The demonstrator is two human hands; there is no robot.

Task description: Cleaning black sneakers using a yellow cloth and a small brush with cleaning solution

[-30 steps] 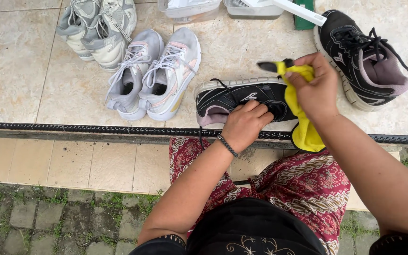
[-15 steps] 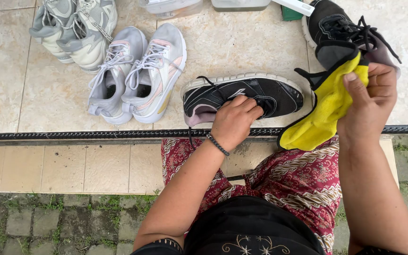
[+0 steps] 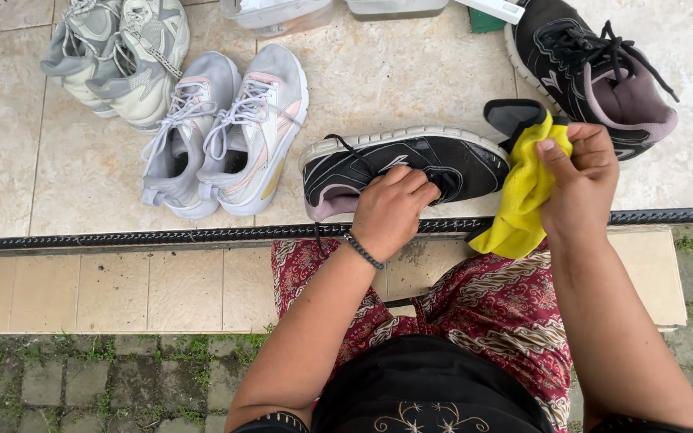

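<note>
Left hand (image 3: pixel 391 210) seen lying over the middle of the black shoe (image 3: pixel 407 167), fingers (image 3: pixel 411 186) curled down onto the lace area and gripping it. Shoe found on its side on the tiled floor (image 3: pixel 10 160), pale sole edge turned away from the wearer, pink-grey lining showing at the near left end, toe pointing right. Right hand (image 3: pixel 579 172) held just beside the toe end of that shoe, fingers closed around a bunched yellow cloth (image 3: pixel 523 196). Cloth noted hanging down from the grip, lower end reaching over the dark metal grate strip (image 3: pixel 122 238) at the edge of the step; a dark insole-like piece (image 3: pixel 513 116) seen sticking up behind the cloth, whether pinched in the same grip not clear. Second black shoe (image 3: pixel 595 68) recorded upright further right, near the right hand but apart from it, laces loose, greyish lining open to view. Pair of light grey and pink sneakers (image 3: pixel 226 136) set side by side to the left of the held shoe, apart from it. Pair of pale grey-green sneakers (image 3: pixel 118 52) placed further left, at the top corner, one touching the grey and pink pair. Clear plastic containers (image 3: pixel 282 12) partly visible at the top edge, contents not readable. Beaded bracelet (image 3: pixel 362 250) noted on the left wrist. Red patterned garment (image 3: pixel 491 313) over the knees below the step, mossy paving (image 3: pixel 82 377) at lower left.
</note>
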